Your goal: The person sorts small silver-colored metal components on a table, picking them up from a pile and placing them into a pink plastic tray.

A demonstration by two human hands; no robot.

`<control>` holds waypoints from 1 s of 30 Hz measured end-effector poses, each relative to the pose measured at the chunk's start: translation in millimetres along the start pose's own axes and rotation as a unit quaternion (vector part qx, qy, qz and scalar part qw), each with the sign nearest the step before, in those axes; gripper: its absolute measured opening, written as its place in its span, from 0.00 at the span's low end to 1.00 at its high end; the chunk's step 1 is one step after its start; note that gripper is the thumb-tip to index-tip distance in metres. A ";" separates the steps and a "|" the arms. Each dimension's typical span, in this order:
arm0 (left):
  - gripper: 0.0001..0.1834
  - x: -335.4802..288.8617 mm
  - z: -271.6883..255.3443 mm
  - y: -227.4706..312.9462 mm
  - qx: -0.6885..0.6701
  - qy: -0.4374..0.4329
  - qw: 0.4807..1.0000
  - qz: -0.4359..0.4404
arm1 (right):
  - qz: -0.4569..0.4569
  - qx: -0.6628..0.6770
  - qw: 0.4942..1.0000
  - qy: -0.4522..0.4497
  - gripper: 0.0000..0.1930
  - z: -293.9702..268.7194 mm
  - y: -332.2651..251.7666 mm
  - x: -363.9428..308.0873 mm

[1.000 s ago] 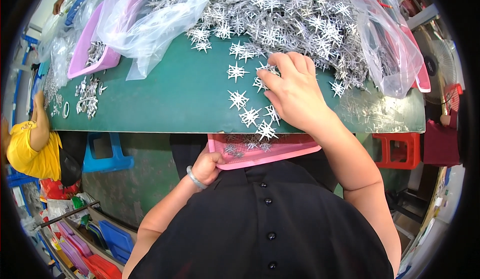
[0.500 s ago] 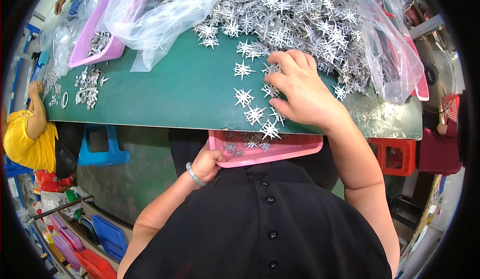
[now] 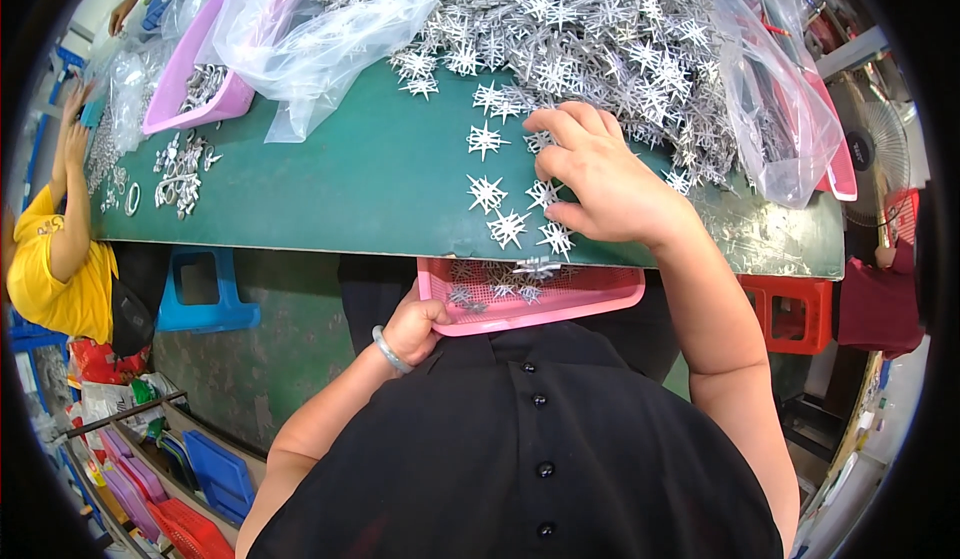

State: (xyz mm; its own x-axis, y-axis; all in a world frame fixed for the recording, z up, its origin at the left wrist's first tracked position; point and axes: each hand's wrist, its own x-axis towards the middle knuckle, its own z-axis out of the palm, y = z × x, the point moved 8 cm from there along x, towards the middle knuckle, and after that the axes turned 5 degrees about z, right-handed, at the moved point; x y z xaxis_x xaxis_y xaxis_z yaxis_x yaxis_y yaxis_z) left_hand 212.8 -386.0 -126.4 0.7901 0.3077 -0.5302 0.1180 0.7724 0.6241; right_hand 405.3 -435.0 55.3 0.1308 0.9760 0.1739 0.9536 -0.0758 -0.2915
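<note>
My left hand [image 3: 413, 329], with a pale bracelet at the wrist, grips the left end of a pink perforated basket [image 3: 590, 304] held just below the table edge. Several silver spiky star-shaped metal pieces lie in it. One star piece [image 3: 538, 267] is tilted at the table edge, above the basket. Over the green table [image 3: 350, 189] my right hand [image 3: 605, 179] is open, its fingers curved and apart, close to loose star pieces. Among them are a star piece [image 3: 507, 227] and another piece [image 3: 543, 195]. What lies under the palm is hidden.
Behind my right hand rises a large heap of star pieces [image 3: 600, 39]. Clear plastic bags [image 3: 320, 49] flank it, beside a purple bin [image 3: 200, 109] and small metal parts [image 3: 180, 184]. A person in yellow [image 3: 65, 269] works at left. Blue [image 3: 205, 294] and red stools [image 3: 790, 314] stand below.
The star piece nearest me has moved over the table edge and tipped toward the basket. My right hand has barely shifted. The person in yellow has raised both arms farther over the table.
</note>
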 end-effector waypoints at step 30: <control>0.38 0.6 -8.5 -8.6 0.013 -0.005 1.000 -0.009 | 0.030 0.164 0.962 0.214 0.13 -32.2 9.6 -45.9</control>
State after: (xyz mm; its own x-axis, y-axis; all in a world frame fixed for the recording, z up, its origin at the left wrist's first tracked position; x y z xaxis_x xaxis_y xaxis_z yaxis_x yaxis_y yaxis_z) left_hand 207.1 -387.7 -137.0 0.7937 0.2881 -0.5358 0.1478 0.7630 0.6292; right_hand 417.2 -487.0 74.7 0.3494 0.7931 0.4989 0.8132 0.0079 -0.5820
